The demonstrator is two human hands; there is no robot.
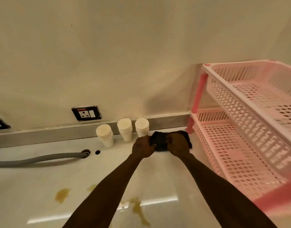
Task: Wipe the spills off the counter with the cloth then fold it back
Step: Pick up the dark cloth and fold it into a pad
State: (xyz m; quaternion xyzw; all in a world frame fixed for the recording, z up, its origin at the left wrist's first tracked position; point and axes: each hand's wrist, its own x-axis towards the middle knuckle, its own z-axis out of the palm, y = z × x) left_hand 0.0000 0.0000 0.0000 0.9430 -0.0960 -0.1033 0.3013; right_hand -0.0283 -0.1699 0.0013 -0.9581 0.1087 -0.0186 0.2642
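A dark cloth lies bunched near the back of the pale counter, beside the pink rack. My left hand grips its left edge and my right hand grips its right part; both arms reach far forward. Brownish-yellow spills mark the near counter: one blot at the left, a small one beside my left forearm, and a long streak between my arms. Much of the cloth is hidden under my hands.
Three stacks of white paper cups stand against the back ledge just left of the cloth. A pink two-tier plastic rack fills the right side. A grey hose enters a hole in the counter at left. Wall sockets sit above.
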